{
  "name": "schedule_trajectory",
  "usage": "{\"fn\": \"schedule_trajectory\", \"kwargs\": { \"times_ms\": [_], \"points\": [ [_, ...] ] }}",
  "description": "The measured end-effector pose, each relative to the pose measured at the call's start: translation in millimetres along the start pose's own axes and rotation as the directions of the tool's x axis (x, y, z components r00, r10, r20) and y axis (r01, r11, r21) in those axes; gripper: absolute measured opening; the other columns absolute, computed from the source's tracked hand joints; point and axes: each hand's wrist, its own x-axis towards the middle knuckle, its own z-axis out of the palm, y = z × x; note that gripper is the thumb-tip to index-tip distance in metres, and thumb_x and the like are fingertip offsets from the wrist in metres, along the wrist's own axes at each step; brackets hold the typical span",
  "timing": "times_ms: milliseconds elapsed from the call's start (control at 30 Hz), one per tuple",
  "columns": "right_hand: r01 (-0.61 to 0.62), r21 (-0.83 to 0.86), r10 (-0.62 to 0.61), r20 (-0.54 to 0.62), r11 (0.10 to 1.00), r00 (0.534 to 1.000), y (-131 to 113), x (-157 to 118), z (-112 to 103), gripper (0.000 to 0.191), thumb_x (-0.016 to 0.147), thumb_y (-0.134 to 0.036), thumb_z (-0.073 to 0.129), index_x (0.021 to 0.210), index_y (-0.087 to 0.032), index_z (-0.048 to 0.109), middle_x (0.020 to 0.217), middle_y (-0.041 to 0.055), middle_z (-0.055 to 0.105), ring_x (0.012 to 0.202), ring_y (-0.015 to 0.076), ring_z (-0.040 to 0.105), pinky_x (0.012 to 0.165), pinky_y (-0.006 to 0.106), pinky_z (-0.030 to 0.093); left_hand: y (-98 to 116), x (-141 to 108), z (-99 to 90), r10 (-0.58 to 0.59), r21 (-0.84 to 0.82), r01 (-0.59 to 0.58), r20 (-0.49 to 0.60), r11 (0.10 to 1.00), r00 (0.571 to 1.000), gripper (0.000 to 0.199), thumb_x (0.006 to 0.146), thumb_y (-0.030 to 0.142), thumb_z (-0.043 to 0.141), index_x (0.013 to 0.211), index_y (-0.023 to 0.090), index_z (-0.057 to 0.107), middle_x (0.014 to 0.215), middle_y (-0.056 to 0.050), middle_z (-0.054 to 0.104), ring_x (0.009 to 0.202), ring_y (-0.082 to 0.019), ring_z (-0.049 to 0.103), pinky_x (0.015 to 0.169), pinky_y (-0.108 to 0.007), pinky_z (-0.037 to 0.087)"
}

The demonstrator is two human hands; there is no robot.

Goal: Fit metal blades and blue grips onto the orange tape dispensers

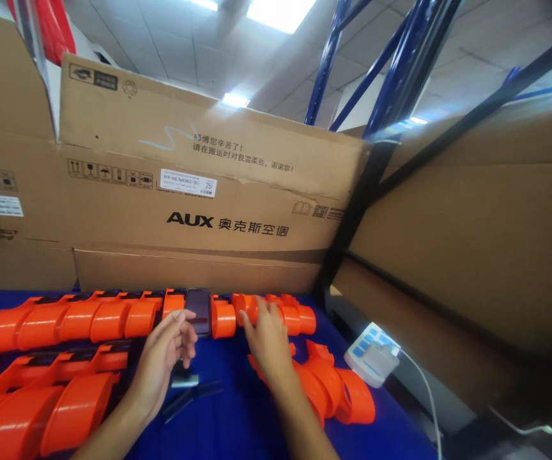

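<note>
My left hand [163,351] is raised over the blue surface, palm facing right, fingers loosely curled and apart with nothing visible in them. Just behind its fingertips stands a dark-screened phone [199,312] between orange curved plastic parts. My right hand [269,338] reaches into the back row, thumb and fingers spread over an orange curved plastic part [246,303]; whether it touches the part I cannot tell. More orange parts [357,396] lie in a cluster beside my right forearm. Between my hands is a dark, slim tool [190,399], its kind unclear.
Rows of orange parts with black inserts [108,318] line the left. A white device with blue keys [374,353] and a cable sits at right. Behind stand a large cardboard carton [228,255] and a dark rack post [352,217]. Blue cloth [228,428] covers the table.
</note>
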Motion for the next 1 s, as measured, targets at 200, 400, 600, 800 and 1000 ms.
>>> {"fn": "schedule_trajectory", "kwargs": {
  "times_ms": [200, 400, 600, 800, 1000],
  "points": [
    [0.075, 0.115, -0.068, -0.061, 0.99, 0.996, -4, 0, -13, 0.037, 0.102, -0.03, 0.049, 0.13, -0.011, 0.064, 0.124, 0.0214, 0.069, 0.105, 0.0316, 0.07, 0.089, 0.042, 0.054, -1, 0, -2.5, -0.007, 0.025, 0.007, 0.014, 1.0, 1.0, 0.041, 0.087, 0.051, 0.07, 0.113, 0.02, 0.066, 0.078, 0.0, 0.066, 0.06, -0.015, 0.061, 0.049, -0.024, 0.046],
    [0.156, -0.075, -0.151, 0.065, 0.985, 0.986, 13, -8, -64, 0.024, 0.097, -0.036, 0.058, 0.105, -0.02, 0.074, 0.1, 0.0136, 0.076, 0.095, 0.0318, 0.068, 0.078, 0.04, 0.049, 2, 0, -2.8, -0.015, 0.036, 0.014, 0.033, 0.999, 0.999, 0.04, 0.083, 0.048, 0.074, 0.112, 0.02, 0.068, 0.079, -0.001, 0.066, 0.06, -0.015, 0.061, 0.049, -0.024, 0.046],
    [0.411, -0.242, -0.336, 0.296, 0.879, 0.894, 62, -41, -94, 0.029, 0.073, -0.033, 0.077, 0.102, -0.029, 0.075, 0.104, 0.0129, 0.073, 0.093, 0.0348, 0.063, 0.073, 0.04, 0.042, 3, -3, 1.3, -0.024, 0.048, 0.023, 0.036, 0.999, 0.999, 0.039, 0.084, 0.049, 0.073, 0.109, 0.02, 0.069, 0.077, -0.001, 0.066, 0.06, -0.015, 0.061, 0.048, -0.024, 0.046],
    [0.473, -0.278, -0.385, 0.316, 0.836, 0.867, 66, -51, -90, 0.023, 0.071, -0.013, 0.066, 0.089, -0.025, 0.073, 0.094, 0.0125, 0.071, 0.091, 0.033, 0.06, 0.073, 0.039, 0.035, 1, -4, -0.5, -0.007, 0.092, 0.001, 0.06, 0.996, 0.998, 0.034, 0.085, 0.045, 0.074, 0.108, 0.021, 0.069, 0.078, 0.0, 0.065, 0.06, -0.014, 0.06, 0.05, -0.023, 0.045],
    [0.478, -0.284, -0.418, 0.25, 0.831, 0.874, 40, -39, -103, 0.01, 0.079, -0.016, 0.064, 0.073, -0.021, 0.071, 0.085, 0.0122, 0.069, 0.084, 0.0288, 0.06, 0.071, 0.038, 0.031, -1, 0, -3.0, 0.005, 0.107, -0.011, 0.052, 0.994, 0.999, 0.035, 0.085, 0.047, 0.074, 0.107, 0.021, 0.07, 0.079, 0.0, 0.066, 0.06, -0.014, 0.06, 0.05, -0.023, 0.045]
  ]
}}
